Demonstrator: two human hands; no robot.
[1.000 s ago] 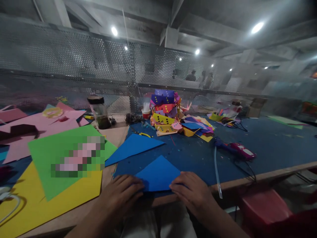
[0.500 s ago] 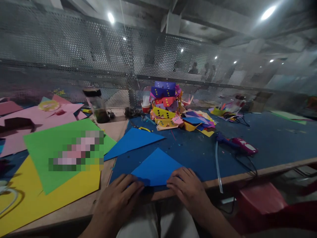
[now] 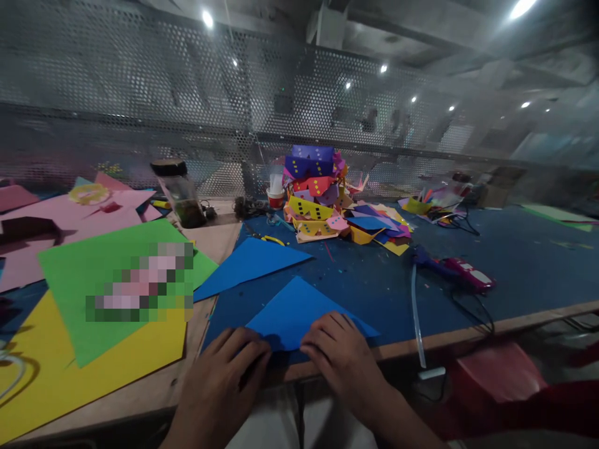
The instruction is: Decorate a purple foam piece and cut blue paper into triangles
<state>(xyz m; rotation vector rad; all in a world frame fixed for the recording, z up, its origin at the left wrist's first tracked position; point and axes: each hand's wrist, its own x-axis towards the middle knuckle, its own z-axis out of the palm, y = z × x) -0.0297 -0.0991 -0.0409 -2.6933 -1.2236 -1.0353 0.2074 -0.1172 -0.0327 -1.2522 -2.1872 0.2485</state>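
A blue sheet of paper folded into a triangle (image 3: 292, 312) lies at the table's front edge, its point away from me. My left hand (image 3: 231, 368) grips its near left corner, fingers curled and pressed together. Along the near fold, right of the middle, my right hand (image 3: 339, 349) has its thumb and fingers closed on the paper. The paper's right corner sticks out beyond that hand. Just behind lies a second blue paper triangle (image 3: 253, 265), untouched, with yellow-handled pliers or scissors (image 3: 272, 240) partly behind it.
Green paper (image 3: 98, 262) and yellow paper (image 3: 140, 355) overlap at left, a blurred-out item on top. Behind them stands a dark-lidded jar (image 3: 180, 196). A pile of cut paper shapes (image 3: 311, 187) rises at the back. Rightward lies a magenta corded tool (image 3: 468, 274) with a clear strip (image 3: 417, 324).
My right hand has slid left along the near edge of the folded paper, uncovering its right corner. My left hand stays at the left corner. The view has shifted slightly.
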